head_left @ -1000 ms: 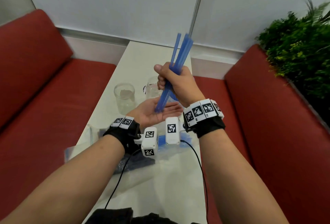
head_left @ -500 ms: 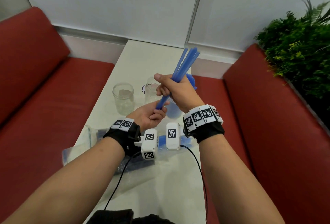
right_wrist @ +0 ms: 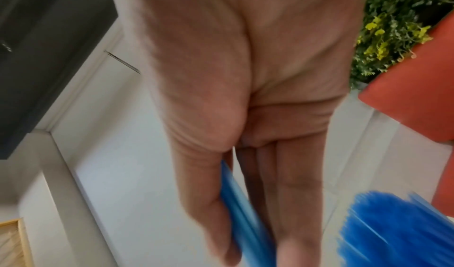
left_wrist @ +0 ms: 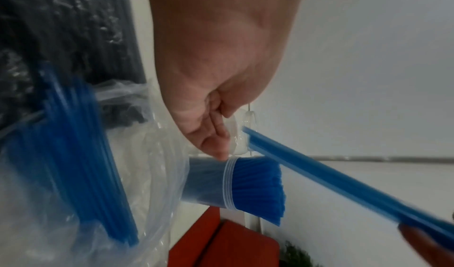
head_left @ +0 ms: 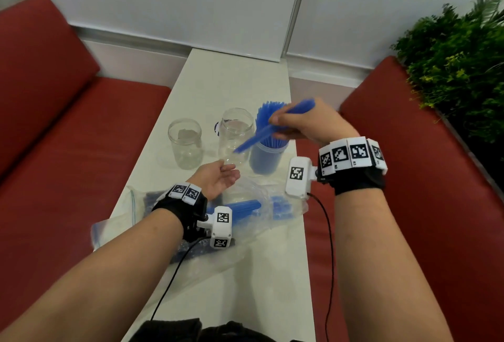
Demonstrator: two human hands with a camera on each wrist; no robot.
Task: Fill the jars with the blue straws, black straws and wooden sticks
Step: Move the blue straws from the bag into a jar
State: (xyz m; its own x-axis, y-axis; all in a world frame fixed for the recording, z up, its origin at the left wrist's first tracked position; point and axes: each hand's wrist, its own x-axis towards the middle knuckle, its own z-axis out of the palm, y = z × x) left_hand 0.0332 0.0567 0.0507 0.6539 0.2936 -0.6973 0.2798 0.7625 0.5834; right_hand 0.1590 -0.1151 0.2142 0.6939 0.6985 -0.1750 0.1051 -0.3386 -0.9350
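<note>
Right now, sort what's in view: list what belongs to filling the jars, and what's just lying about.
Job:
right hand gripping a blue straw bundle
left hand, holding nothing
jar full of blue straws
two empty jars
bagged blue straws
bagged black straws

Just there:
red benches
green plant
white table

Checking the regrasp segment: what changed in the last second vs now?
The right hand tipped its bunch of straws from upright to slanting, low end to the left, and carried it over the straw-filled jar. The left hand, which propped and then held the bunch's lower end, let go and lies open, palm up, below. The two clear jars and the bags stayed put.
</note>
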